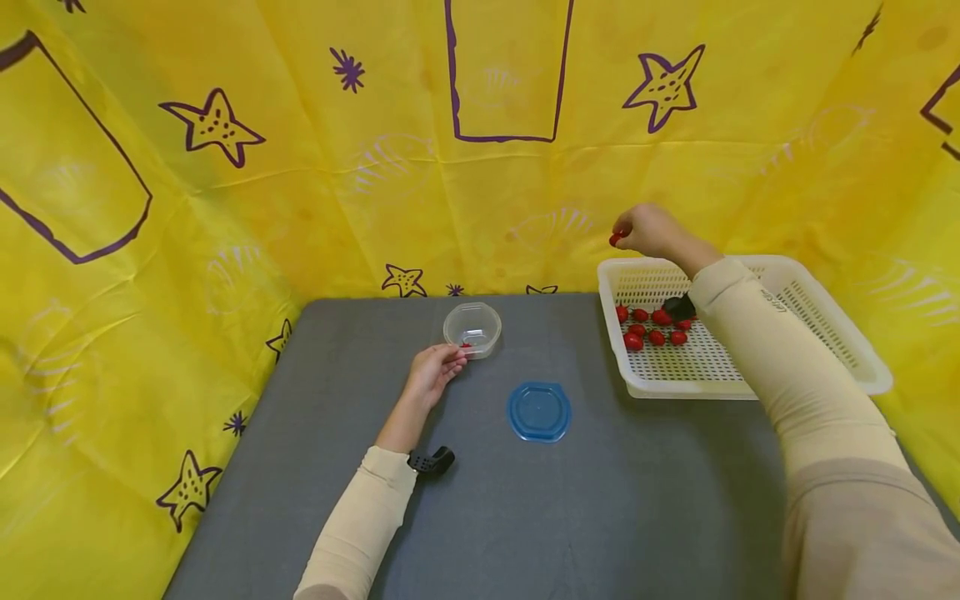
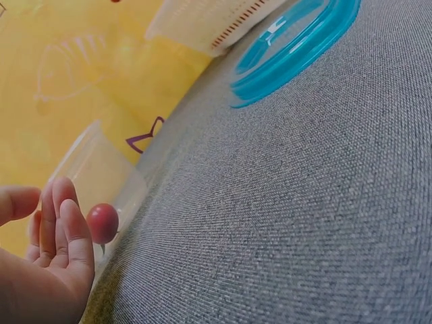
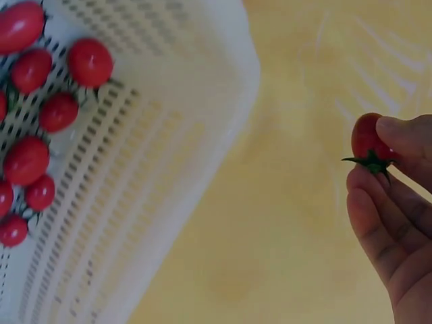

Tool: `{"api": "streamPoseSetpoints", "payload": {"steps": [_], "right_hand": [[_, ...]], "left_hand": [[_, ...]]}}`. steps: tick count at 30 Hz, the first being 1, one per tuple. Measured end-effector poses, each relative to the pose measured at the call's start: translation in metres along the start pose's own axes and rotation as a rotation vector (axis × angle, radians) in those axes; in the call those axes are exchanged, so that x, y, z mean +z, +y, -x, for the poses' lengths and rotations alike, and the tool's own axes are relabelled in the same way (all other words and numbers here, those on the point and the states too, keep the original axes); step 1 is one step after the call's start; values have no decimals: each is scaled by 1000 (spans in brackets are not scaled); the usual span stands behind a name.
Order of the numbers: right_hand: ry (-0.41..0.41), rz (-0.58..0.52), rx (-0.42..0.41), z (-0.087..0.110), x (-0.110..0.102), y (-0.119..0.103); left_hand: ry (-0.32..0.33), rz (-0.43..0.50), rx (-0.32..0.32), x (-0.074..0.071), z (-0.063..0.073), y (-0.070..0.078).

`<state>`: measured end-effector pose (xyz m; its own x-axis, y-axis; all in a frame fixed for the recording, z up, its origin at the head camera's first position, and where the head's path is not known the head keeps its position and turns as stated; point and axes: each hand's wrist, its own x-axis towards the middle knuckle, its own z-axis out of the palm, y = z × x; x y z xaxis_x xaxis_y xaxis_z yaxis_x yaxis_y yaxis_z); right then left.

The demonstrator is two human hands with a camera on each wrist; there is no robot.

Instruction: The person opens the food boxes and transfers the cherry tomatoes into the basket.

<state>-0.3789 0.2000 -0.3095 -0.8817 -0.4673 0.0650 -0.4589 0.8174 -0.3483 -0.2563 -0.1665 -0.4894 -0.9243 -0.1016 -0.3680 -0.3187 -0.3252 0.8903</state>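
Note:
In the head view my right hand (image 1: 651, 232) is raised above the far left corner of the white basket (image 1: 697, 388). It pinches a cherry tomato (image 3: 368, 142) between thumb and fingers, the green stem end facing down. Several more cherry tomatoes (image 1: 656, 337) lie in the left part of the basket. My left hand (image 1: 433, 372) holds the near rim of a small clear plastic container (image 1: 480, 321), with the thumb at the rim and the fingers against the outer wall. Through that wall a single red tomato (image 2: 102, 223) shows inside.
A blue lid (image 1: 538, 412) lies on the grey table (image 1: 600, 517), between the container and the basket and nearer to me. Behind the table hangs a yellow patterned cloth (image 1: 300, 200), close to the basket's far edge.

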Motion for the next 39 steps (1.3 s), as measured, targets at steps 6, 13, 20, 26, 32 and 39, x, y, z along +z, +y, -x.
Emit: {"api": "streamPoseSetpoints", "payload": {"steps": [6,13,20,26,32,39], "right_hand": [[-46,-2,52,8,-10,22],[-92,-8,122,19,-3,49],[-76,-22,165,32,9,70],[-82,-37,224,47,22,87],[-114,26,250,58,31,101],[-142,50,310,70,37,122]], "left_hand": [[-1,-8,4,-1,0,1],[-6,-3,7,-2,0,1],[-2,-17,10,-4,1,2],[-3,-14,1,-5,1,0],[1,-11,3,-4,1,-1],[-4,-6,5,-3,0,-2]]}}
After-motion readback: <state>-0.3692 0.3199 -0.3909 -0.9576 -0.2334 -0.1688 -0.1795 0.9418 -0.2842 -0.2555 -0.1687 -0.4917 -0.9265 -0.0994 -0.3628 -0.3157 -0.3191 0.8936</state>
